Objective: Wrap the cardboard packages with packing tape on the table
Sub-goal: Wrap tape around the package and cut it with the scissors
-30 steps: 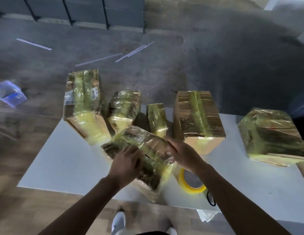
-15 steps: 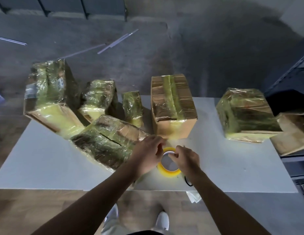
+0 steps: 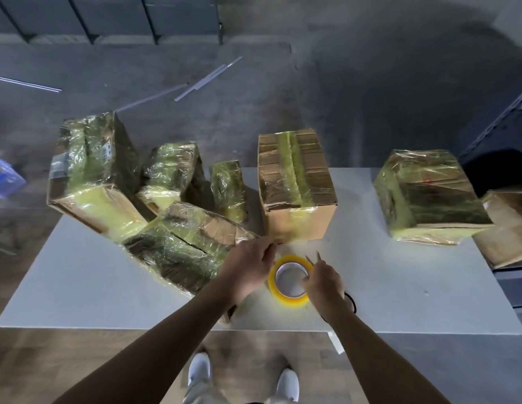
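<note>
The yellow tape roll (image 3: 289, 297) lies flat on the white table (image 3: 399, 290), close to its front edge and right before the person. The right hand (image 3: 324, 282) grasps the roll's right rim with curled fingers. Two thin points stick out past its knuckles, and a black loop (image 3: 352, 302) shows by the wrist; what they belong to is unclear. The left hand (image 3: 248, 271) sits at the roll's left side, fingers curled near the thumb, but whether it pinches anything I cannot tell.

Just left of that hand a flat wrapped package (image 3: 184, 246) lies on a slant, its near end under the left forearm. Behind the roll stands an upright carton (image 3: 294, 188) with a tape strip along its top, close enough to hem the roll in at the back. Further left sit a small wrapped package (image 3: 228, 191), a medium one (image 3: 172, 173) and a large wrapped box (image 3: 90, 176) that hangs out over the table's far left corner.

To the right the tabletop is bare as far as a wrapped box (image 3: 429, 196). Beyond it a plain carton (image 3: 509, 228) sits at the table's right edge, cut off by the frame. The front left corner of the table is bare too.

On the floor lie metal strips (image 3: 207, 80) and a blue plastic item (image 3: 6, 179).
</note>
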A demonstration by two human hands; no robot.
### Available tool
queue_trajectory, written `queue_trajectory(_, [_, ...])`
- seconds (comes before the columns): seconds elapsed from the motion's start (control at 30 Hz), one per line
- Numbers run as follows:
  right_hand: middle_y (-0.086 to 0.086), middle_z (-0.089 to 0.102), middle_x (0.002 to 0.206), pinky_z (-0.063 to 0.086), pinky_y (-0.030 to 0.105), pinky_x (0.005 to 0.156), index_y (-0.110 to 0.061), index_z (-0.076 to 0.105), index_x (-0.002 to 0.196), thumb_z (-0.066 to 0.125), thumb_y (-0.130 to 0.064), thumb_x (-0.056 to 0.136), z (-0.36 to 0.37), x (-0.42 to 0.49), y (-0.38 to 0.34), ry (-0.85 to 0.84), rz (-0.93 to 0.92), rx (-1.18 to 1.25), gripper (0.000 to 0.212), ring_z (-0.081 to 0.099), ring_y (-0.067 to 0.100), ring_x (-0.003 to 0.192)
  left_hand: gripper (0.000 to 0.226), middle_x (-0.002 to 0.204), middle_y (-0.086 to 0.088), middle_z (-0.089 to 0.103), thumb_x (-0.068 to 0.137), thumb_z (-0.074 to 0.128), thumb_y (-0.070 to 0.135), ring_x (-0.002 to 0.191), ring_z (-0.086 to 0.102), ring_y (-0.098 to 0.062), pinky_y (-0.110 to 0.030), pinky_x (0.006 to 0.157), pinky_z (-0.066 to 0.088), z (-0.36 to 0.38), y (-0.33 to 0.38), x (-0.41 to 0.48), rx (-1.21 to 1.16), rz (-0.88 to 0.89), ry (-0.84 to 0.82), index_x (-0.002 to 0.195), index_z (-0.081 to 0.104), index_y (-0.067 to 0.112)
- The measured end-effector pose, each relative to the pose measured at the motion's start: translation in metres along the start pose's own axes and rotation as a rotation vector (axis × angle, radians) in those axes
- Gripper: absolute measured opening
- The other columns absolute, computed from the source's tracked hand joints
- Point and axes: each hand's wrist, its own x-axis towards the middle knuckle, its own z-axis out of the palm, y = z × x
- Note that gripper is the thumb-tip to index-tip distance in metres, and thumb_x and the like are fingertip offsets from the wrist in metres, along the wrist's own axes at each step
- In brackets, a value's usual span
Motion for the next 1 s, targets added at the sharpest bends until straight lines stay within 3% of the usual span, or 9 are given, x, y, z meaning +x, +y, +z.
queue_trajectory(0.13, [0.013,0.058,0.109,0.047,0.034,0.081,-0.005,0.052,0.113,0.058,-0.024,0.088,-0.024,-0.007,-0.008,0.164,-0.064,0.073,0.032,0.061,0.033,0.100,0.016,0.091,0.003,0.068,0.094,0.047,0.016,0.082,0.062,-0.018,-0.032,0.071,0.049,-0.009,0.001,0.004,-0.108,-0.048,0.046,0.099,0.063,0.018])
queue_trajectory(0.27, [0.014,0.055,0.072,0.045,0.033,0.042,-0.002,0.056,0.078,0.082,-0.010,0.054,-0.061,-0.018,-0.016,0.399,-0.249,0.148,0.037,0.057,0.035,0.049,0.016,0.093,-0.002,0.064,0.093,0.048,0.012,0.086,0.062,-0.023,-0.027,0.067,0.046,-0.020,0.004,0.010,-0.229,-0.152,0.052,0.103,0.061,0.015])
queue_trajectory(0.33, [0.011,0.052,0.068,0.040,0.029,0.035,-0.003,0.054,0.075,0.084,-0.009,0.048,-0.078,-0.024,-0.018,0.485,-0.330,0.157,0.042,0.050,0.031,0.040,0.014,0.094,-0.003,0.063,0.093,0.048,0.015,0.086,0.061,-0.024,-0.032,0.072,0.049,-0.024,0.004,0.012,-0.264,-0.177,0.032,0.103,0.058,0.017])
queue_trajectory(0.47, [0.014,0.055,0.083,0.045,0.032,0.039,-0.004,0.052,0.088,0.084,-0.013,0.060,-0.099,-0.032,-0.025,0.600,-0.389,0.222,0.043,0.054,0.033,0.050,0.010,0.089,-0.008,0.066,0.095,0.048,0.019,0.078,0.065,-0.028,-0.043,0.071,0.056,-0.037,0.005,0.017,-0.416,-0.251,0.017,0.088,0.055,0.022])
queue_trajectory(0.57, [0.014,0.062,0.088,0.049,0.033,0.048,-0.006,0.052,0.097,0.082,-0.015,0.068,-0.110,-0.037,-0.036,0.636,-0.418,0.287,0.043,0.062,0.034,0.062,0.021,0.079,-0.019,0.059,0.096,0.040,0.006,0.067,0.058,-0.026,-0.038,0.064,0.053,-0.052,0.006,0.022,-0.687,-0.377,-0.059,0.082,0.055,0.006])
queue_trajectory(0.63, [0.013,0.065,0.083,0.048,0.029,0.052,-0.007,0.052,0.099,0.082,-0.017,0.071,-0.115,-0.037,-0.046,0.636,-0.445,0.304,0.042,0.065,0.032,0.066,0.023,0.081,-0.022,0.060,0.098,0.040,0.006,0.071,0.061,-0.028,-0.037,0.066,0.055,-0.064,0.008,0.023,-0.829,-0.441,-0.107,0.085,0.058,-0.001])
queue_trajectory(0.73, [0.013,0.066,0.086,0.044,0.026,0.058,-0.007,0.053,0.100,0.081,-0.016,0.072,-0.119,-0.037,-0.059,0.614,-0.470,0.333,0.041,0.065,0.033,0.072,0.027,0.088,-0.020,0.070,0.100,0.043,0.012,0.084,0.069,-0.031,-0.039,0.074,0.059,-0.079,0.007,0.021,-0.877,-0.447,-0.129,0.086,0.063,0.001])
queue_trajectory(1.0, [0.013,0.064,0.101,0.054,0.037,0.064,-0.008,0.057,0.106,0.085,-0.015,0.066,-0.125,-0.040,-0.103,0.551,-0.605,0.272,0.049,0.062,0.034,0.090,0.023,0.089,-0.020,0.066,0.097,0.047,0.008,0.078,0.063,-0.024,-0.029,0.063,0.056,-0.109,-0.016,0.022,-0.770,-0.427,-0.013,0.090,0.066,-0.003])
